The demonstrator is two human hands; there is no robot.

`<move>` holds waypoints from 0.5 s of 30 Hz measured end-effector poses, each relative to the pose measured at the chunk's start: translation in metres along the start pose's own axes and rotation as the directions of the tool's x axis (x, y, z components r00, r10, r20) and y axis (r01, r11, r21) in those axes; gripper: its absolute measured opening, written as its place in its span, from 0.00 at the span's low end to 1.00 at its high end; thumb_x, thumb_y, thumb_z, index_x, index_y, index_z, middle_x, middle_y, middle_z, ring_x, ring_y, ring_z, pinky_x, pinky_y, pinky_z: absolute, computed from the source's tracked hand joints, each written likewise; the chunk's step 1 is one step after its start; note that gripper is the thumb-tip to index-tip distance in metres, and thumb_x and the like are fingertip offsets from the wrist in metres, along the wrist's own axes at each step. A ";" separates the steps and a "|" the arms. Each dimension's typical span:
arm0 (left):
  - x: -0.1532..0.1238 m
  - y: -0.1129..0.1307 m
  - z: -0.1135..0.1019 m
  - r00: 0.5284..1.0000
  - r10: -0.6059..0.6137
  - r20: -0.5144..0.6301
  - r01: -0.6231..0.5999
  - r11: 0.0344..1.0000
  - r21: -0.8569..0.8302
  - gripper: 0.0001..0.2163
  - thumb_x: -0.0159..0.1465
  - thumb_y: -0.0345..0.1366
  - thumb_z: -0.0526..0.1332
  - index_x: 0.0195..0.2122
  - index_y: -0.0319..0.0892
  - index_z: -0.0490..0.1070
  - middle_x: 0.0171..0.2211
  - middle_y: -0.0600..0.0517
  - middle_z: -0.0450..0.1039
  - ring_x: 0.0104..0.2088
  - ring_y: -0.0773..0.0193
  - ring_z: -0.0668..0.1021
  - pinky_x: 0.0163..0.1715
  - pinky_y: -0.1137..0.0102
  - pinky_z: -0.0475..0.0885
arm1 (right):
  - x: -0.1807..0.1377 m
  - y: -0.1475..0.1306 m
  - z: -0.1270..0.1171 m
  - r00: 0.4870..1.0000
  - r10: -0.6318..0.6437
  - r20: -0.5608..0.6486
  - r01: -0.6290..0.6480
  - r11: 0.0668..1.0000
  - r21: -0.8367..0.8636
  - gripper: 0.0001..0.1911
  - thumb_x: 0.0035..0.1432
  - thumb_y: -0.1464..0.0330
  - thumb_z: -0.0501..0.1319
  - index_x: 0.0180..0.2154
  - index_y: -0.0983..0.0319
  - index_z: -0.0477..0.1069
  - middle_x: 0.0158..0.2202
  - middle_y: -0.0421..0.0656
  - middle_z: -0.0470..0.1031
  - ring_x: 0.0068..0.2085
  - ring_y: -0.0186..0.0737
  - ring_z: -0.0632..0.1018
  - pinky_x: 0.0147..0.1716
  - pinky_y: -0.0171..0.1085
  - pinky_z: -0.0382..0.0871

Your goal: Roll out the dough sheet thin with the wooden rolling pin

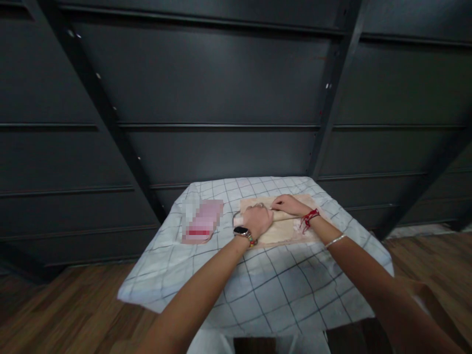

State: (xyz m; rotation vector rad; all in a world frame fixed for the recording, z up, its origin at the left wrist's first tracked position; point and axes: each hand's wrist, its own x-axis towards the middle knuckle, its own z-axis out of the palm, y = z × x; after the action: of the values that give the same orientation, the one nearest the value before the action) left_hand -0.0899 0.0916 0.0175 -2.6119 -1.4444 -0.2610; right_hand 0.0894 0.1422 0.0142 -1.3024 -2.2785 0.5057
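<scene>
A pale pink and cream piece of cloth [280,233] lies on the checked tablecloth, with a folded or rolled cream strip [283,215] across its middle. My left hand [258,220], with a watch at the wrist, is closed over the left part of the cloth; its fingertips are hidden. A thin grey curved item [235,215] shows beside that hand, its kind unclear. Over the cloth's far edge, my right hand [289,204] has thumb and fingers brought together in a pinch. What sits between those fingertips is too small to make out.
A blurred pink flat item [204,221] lies on the left of the table. The white checked tablecloth [206,275] hangs over the table's edges. A dark metal panel wall [221,83] rises right behind it. Wooden floor [84,300] shows at both sides.
</scene>
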 end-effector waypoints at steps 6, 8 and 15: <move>0.000 -0.001 0.005 0.999 0.005 -0.035 -0.006 1.000 -0.014 0.18 0.68 0.32 0.45 0.39 0.33 0.75 0.39 0.39 0.75 0.41 0.52 0.78 0.40 0.60 0.70 | -0.013 -0.008 0.002 0.984 -0.050 -0.172 0.022 0.987 -0.161 0.13 0.61 0.66 0.56 0.32 0.64 0.77 0.34 0.46 0.78 0.35 0.38 0.75 0.37 0.34 0.67; 0.002 -0.002 0.006 0.999 -0.013 -0.032 0.012 0.999 -0.030 0.18 0.68 0.33 0.45 0.39 0.33 0.75 0.39 0.39 0.76 0.41 0.52 0.78 0.40 0.61 0.70 | -0.020 -0.009 0.004 0.981 -0.048 -0.190 -0.014 0.949 -0.315 0.16 0.65 0.67 0.52 0.33 0.65 0.76 0.35 0.48 0.78 0.37 0.39 0.75 0.40 0.35 0.66; 0.033 -0.016 0.005 0.991 -0.133 -0.027 0.130 0.988 -0.087 0.18 0.69 0.35 0.43 0.46 0.36 0.71 0.42 0.42 0.76 0.43 0.53 0.78 0.40 0.63 0.70 | -0.018 -0.006 0.004 0.993 -0.093 -0.070 0.025 0.759 -0.650 0.21 0.70 0.67 0.43 0.42 0.66 0.73 0.43 0.52 0.76 0.46 0.43 0.73 0.49 0.39 0.61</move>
State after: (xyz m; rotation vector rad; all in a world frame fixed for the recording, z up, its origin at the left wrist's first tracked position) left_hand -0.0856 0.1285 0.0204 -2.5669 -1.6320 -0.3865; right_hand 0.0908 0.1239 0.0101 -1.4989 -2.4943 -0.4273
